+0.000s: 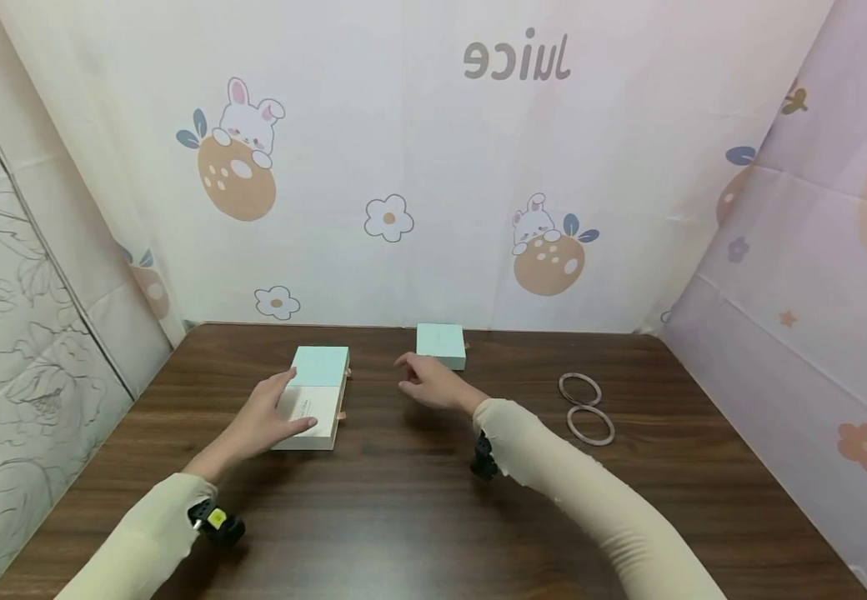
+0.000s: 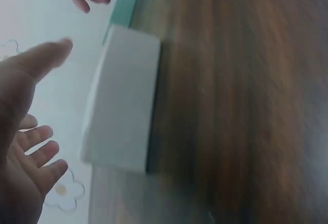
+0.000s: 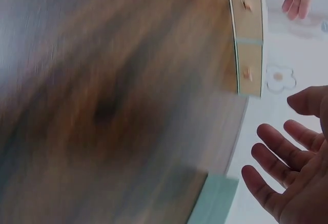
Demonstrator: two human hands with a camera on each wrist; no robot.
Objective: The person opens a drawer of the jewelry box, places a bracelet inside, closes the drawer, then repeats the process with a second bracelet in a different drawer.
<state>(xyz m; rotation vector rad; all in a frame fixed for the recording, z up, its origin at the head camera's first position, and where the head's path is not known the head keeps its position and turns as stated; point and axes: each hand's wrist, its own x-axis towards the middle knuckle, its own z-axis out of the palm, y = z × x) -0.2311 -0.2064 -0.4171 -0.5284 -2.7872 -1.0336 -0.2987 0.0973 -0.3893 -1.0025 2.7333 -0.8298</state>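
My left hand (image 1: 257, 419) hovers with thumb and fingers spread at the left side of a white box (image 1: 321, 414). Directly behind that box lies a mint-green box (image 1: 323, 365), its front edge against the white one. Both have tan drawer sides with small pull tabs, seen in the right wrist view on the white box (image 3: 246, 6). My right hand (image 1: 437, 383), fingers loosely bent and holding nothing, is in front of another mint-green box (image 1: 441, 340) at the back of the table and hides its lower left corner.
Two pale rings (image 1: 591, 425) lie touching on the right part of the dark wooden table (image 1: 403, 517). Behind the table's back edge hangs a printed curtain (image 1: 441, 167), with more fabric on both sides.
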